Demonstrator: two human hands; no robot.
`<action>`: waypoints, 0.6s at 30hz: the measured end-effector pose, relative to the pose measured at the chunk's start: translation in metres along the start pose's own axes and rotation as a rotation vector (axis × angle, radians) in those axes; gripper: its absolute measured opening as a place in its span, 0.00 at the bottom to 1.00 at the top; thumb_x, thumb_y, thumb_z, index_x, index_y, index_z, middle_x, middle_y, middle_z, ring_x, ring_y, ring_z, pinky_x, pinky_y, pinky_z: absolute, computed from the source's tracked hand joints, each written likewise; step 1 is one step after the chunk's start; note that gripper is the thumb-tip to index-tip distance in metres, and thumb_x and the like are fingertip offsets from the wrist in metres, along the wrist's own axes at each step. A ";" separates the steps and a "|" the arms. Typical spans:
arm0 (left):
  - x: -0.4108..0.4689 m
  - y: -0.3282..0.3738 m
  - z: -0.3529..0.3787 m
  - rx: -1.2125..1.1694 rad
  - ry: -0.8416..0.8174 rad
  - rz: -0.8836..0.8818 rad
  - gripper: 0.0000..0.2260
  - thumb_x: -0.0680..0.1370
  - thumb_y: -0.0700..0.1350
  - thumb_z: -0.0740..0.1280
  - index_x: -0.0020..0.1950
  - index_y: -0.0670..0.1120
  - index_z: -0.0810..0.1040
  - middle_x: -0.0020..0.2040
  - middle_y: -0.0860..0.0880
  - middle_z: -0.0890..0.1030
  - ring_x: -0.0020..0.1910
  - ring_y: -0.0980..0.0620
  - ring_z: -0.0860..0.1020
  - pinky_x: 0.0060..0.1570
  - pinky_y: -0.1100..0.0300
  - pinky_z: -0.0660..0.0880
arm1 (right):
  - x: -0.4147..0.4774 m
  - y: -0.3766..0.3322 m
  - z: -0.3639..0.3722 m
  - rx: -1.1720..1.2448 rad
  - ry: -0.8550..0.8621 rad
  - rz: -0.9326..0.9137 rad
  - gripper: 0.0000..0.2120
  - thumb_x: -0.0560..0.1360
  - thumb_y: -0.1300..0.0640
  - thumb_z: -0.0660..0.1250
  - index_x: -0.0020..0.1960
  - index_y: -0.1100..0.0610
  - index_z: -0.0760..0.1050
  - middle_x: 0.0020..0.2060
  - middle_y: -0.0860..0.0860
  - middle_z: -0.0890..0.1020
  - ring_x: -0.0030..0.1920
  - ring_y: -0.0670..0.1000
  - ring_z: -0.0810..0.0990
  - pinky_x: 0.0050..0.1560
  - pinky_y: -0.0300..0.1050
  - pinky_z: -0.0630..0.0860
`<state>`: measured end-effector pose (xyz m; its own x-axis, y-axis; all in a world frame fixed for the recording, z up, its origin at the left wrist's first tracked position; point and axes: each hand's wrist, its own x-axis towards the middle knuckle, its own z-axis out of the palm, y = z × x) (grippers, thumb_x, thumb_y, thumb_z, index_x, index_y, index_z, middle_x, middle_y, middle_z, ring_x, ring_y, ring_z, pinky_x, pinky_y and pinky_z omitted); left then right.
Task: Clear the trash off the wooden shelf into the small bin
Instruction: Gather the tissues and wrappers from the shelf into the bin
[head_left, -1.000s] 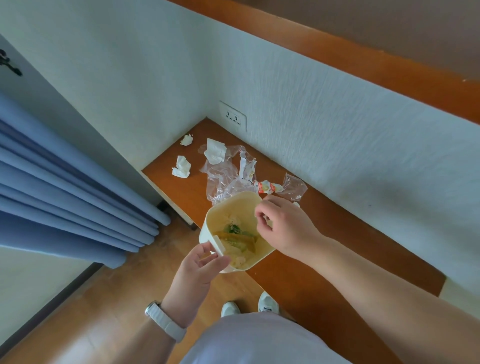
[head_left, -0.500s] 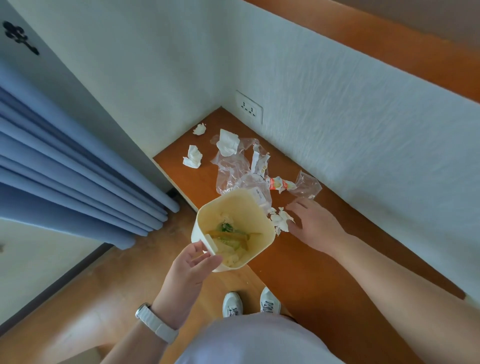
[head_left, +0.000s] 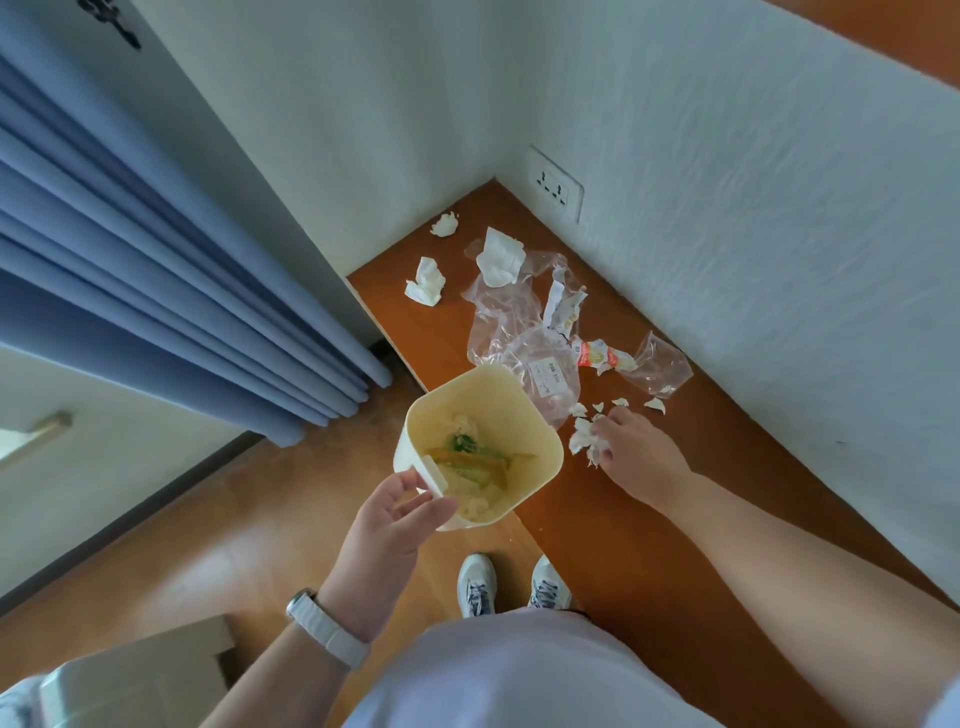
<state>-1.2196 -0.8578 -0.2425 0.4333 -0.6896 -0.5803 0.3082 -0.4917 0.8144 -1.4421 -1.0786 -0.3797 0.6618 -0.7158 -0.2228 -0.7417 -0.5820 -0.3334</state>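
**Next handful**

The right hand (head_left: 639, 452) has left the small cream plastic bin's (head_left: 511, 410) mouth and pinches torn white paper scraps (head_left: 583, 441) on the brown wooden shelf (head_left: 623, 545) just right of it. The left hand (head_left: 395, 512) grips the bin's handle. Crumpled white tissues (head_left: 426, 280) and clear plastic wrappers (head_left: 509, 322) beyond it remain.

Home room: blue curtains (head_left: 156, 249), wall socket (head_left: 555, 183).

wooden shelf (head_left: 649, 545): white tissue bits (head_left: 426, 280), clear wrappers (head_left: 511, 322) strewn (mostly toward the corner) | cream bin (head_left: 493, 400): part-filled, at its edge
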 end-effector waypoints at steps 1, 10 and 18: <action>0.000 0.001 0.001 -0.002 -0.001 0.002 0.14 0.75 0.40 0.75 0.60 0.42 0.81 0.50 0.48 0.90 0.45 0.55 0.88 0.43 0.70 0.80 | 0.000 0.000 -0.001 0.000 0.003 0.001 0.13 0.77 0.55 0.66 0.61 0.52 0.75 0.55 0.49 0.77 0.53 0.47 0.76 0.47 0.33 0.69; 0.009 0.003 -0.001 0.044 -0.086 0.031 0.13 0.77 0.38 0.74 0.60 0.42 0.81 0.51 0.48 0.90 0.47 0.53 0.88 0.43 0.69 0.80 | -0.020 -0.020 -0.044 0.042 0.172 -0.010 0.10 0.76 0.56 0.66 0.57 0.53 0.78 0.51 0.48 0.80 0.45 0.47 0.77 0.40 0.33 0.68; 0.016 0.010 -0.014 0.066 -0.193 0.080 0.23 0.69 0.49 0.76 0.62 0.43 0.80 0.54 0.45 0.90 0.52 0.48 0.88 0.47 0.62 0.83 | -0.042 -0.087 -0.123 0.126 0.588 -0.160 0.09 0.73 0.61 0.70 0.52 0.60 0.77 0.46 0.52 0.79 0.41 0.51 0.78 0.34 0.40 0.77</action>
<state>-1.1975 -0.8661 -0.2434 0.2824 -0.8136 -0.5081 0.2201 -0.4606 0.8599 -1.4182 -1.0452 -0.2290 0.5666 -0.7367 0.3691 -0.5958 -0.6757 -0.4341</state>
